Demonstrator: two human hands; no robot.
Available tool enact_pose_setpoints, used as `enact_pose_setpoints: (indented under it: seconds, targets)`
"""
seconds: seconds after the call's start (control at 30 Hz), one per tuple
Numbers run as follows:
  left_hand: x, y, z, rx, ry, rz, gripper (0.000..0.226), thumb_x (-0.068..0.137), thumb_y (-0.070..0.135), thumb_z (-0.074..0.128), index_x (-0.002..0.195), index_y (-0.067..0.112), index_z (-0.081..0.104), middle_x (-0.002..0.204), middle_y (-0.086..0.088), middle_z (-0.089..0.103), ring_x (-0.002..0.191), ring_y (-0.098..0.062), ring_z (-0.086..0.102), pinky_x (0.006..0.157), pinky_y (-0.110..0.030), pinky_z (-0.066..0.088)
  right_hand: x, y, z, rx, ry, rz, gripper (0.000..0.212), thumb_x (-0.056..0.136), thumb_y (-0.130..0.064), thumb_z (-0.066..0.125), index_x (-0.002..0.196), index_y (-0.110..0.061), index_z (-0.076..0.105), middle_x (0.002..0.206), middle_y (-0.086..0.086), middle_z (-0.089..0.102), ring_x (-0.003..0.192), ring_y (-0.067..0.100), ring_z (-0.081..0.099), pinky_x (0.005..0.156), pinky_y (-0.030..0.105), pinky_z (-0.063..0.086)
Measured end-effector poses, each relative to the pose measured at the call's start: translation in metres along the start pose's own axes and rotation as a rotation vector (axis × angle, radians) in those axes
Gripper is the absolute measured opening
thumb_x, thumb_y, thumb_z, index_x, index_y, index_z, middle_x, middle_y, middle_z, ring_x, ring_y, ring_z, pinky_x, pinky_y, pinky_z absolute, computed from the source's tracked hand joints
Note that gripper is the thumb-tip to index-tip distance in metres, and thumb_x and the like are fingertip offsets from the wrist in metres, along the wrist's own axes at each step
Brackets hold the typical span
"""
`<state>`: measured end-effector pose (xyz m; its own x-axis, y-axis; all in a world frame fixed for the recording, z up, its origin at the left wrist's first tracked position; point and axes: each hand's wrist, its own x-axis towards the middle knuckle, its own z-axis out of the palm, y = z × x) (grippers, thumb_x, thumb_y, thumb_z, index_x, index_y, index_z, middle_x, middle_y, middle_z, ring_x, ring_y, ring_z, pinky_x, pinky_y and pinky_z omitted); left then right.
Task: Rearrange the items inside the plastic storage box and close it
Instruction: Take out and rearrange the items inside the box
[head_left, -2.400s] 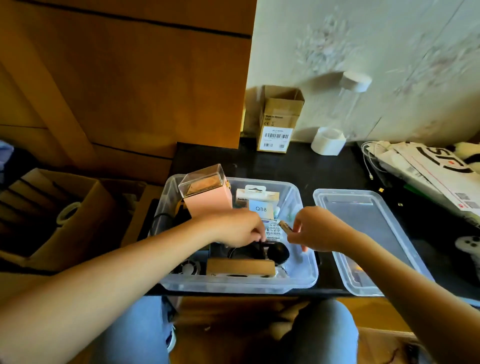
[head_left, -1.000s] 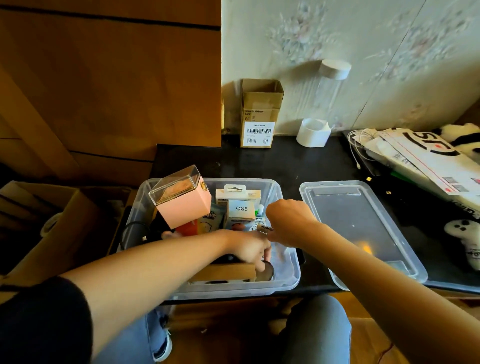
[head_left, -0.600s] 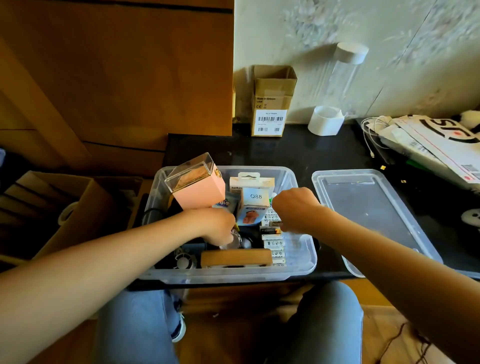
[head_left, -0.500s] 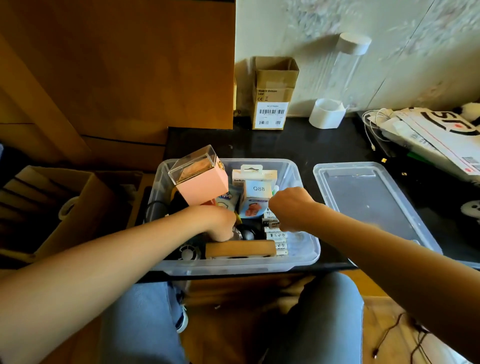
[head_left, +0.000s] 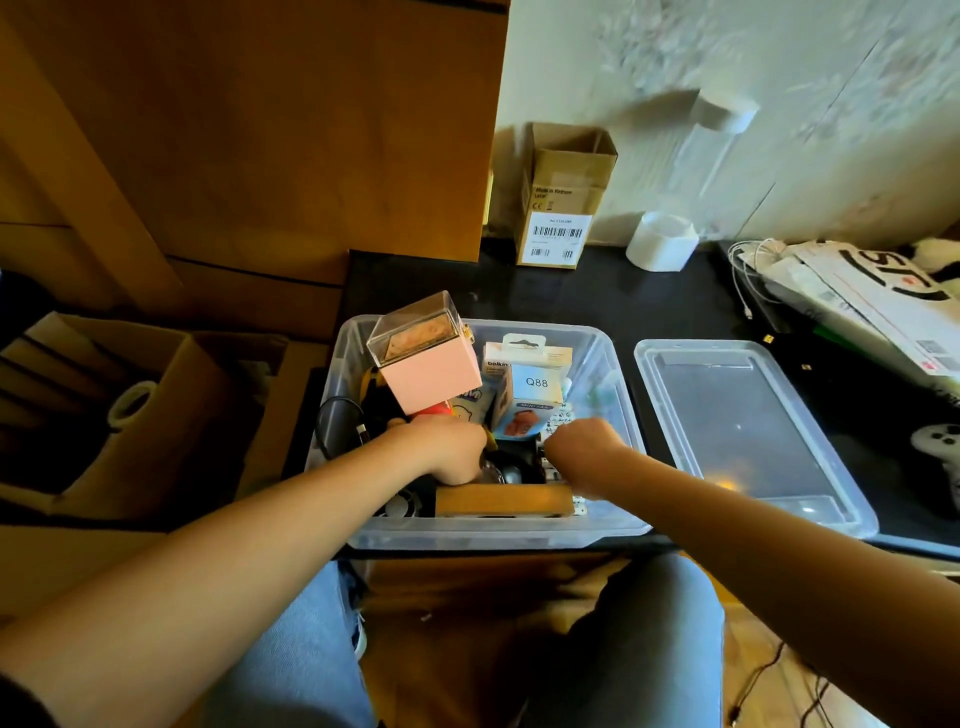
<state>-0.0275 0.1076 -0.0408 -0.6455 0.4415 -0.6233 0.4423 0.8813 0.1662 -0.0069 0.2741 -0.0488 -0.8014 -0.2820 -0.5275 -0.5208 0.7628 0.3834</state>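
Clear plastic walls of the storage box (head_left: 618, 410) surround both hands: the left hand (head_left: 452, 452) and right hand (head_left: 582, 449) reach down with fingers curled, but what they grip is hidden. The box sits on the black table (head_left: 597, 306), its lid (head_left: 727, 415) lying just beside it on the right.

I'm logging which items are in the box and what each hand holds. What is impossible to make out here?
Head view only:
- Left hand: its fingers curl down out of sight, so any hold is hidden.
- Right hand: knuckles face the camera; fingertips hidden.
- Dark items under both hands in the storage box: shadowed, unidentifiable.
- Small white packets: print too small.
- Lid: clasps unclear.
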Motion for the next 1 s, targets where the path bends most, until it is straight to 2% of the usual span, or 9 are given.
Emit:
enact_pose_setpoints:
  seconds: [0.1,0.2,0.4,0.53,0.67,0.73,0.83,0.9,1.0]
  targets:
    - [-0.001,0.0,0.003,0.023,0.045,0.015,0.03,0.095,0.028,0.049,0.118,0.012,0.06,0.079,0.002,0.051,0.067,-0.014,0.048,0.056,-0.027,0.04,0.002,-0.002,0.004,0.021,0.003,0.041,0.021,0.091,-0.008,0.053,0.111,-0.01,0.058,0.104,0.006,0.063,0.095,0.022,0.061,0.067,0.026,0.04]
    - [-0.002,-0.001,0.004,0.043,0.048,0.018,0.033,0.095,0.034,0.05,0.115,0.011,0.061,0.086,-0.001,0.055,0.073,-0.018,0.051,0.056,-0.027,0.039,0.004,-0.002,0.005,0.055,0.0,0.062,0.021,0.09,-0.008,0.054,0.111,-0.009,0.058,0.104,0.006,0.063,0.095,0.021,0.061,0.067,0.025,0.041]
    - [-0.002,-0.003,0.004,0.03,0.037,0.029,0.037,0.094,0.04,0.05,0.112,0.01,0.064,0.087,-0.003,0.059,0.074,-0.019,0.053,0.054,-0.027,0.039,0.006,0.0,0.007,0.151,-0.005,0.084,0.022,0.089,-0.002,0.053,0.109,-0.007,0.059,0.104,0.007,0.063,0.095,0.022,0.061,0.067,0.026,0.042]
    - [-0.004,-0.004,0.001,-0.012,0.025,0.045,0.034,0.094,0.036,0.051,0.114,0.011,0.063,0.1,-0.008,0.064,0.085,-0.024,0.059,0.068,-0.033,0.047,0.006,0.001,0.007,0.243,-0.003,0.1,0.021,0.089,-0.004,0.055,0.109,-0.007,0.06,0.104,0.008,0.063,0.094,0.022,0.061,0.068,0.026,0.044]
    - [-0.005,-0.006,0.002,-0.055,0.049,0.066,0.033,0.094,0.034,0.053,0.119,0.014,0.06,0.104,-0.007,0.064,0.09,-0.024,0.06,0.077,-0.038,0.05,0.004,0.0,0.007,0.327,-0.008,0.095,0.023,0.089,-0.005,0.056,0.111,-0.006,0.059,0.105,0.009,0.063,0.094,0.023,0.061,0.07,0.026,0.045]
    - [-0.006,-0.007,0.002,-0.082,0.07,0.074,0.033,0.094,0.034,0.053,0.121,0.015,0.059,0.106,-0.006,0.064,0.092,-0.023,0.06,0.08,-0.039,0.052,0.002,0.004,0.003,0.395,0.0,0.075,0.018,0.088,-0.006,0.056,0.106,-0.005,0.06,0.094,0.007,0.062,0.088,0.024,0.06,0.065,0.024,0.043]
    - [-0.009,-0.007,0.0,-0.113,0.06,0.098,0.035,0.094,0.038,0.053,0.122,0.018,0.059,0.11,-0.003,0.064,0.094,-0.02,0.06,0.08,-0.034,0.052,-0.001,0.01,-0.001,0.541,0.026,0.047,0.011,0.088,-0.01,0.052,0.085,-0.006,0.062,0.065,0.0,0.052,0.07,0.02,0.055,0.053,0.02,0.039]
    - [-0.011,-0.007,-0.002,-0.055,-0.003,0.135,0.035,0.094,0.042,0.051,0.12,0.021,0.062,0.111,0.0,0.065,0.093,-0.017,0.059,0.076,-0.03,0.05,-0.004,0.012,-0.005,0.62,0.009,0.022,0.016,0.089,-0.014,0.051,0.08,-0.006,0.063,0.074,0.005,0.063,0.071,0.021,0.061,0.062,0.024,0.048]
    - [-0.017,-0.007,-0.005,-0.056,-0.055,0.181,0.035,0.096,0.042,0.046,0.12,0.024,0.064,0.114,0.004,0.066,0.096,-0.015,0.06,0.084,-0.033,0.051,-0.008,0.017,-0.009,0.69,-0.034,-0.058,0.022,0.092,-0.016,0.051,0.099,-0.009,0.07,0.096,0.006,0.07,0.083,0.019,0.066,0.076,0.027,0.052]
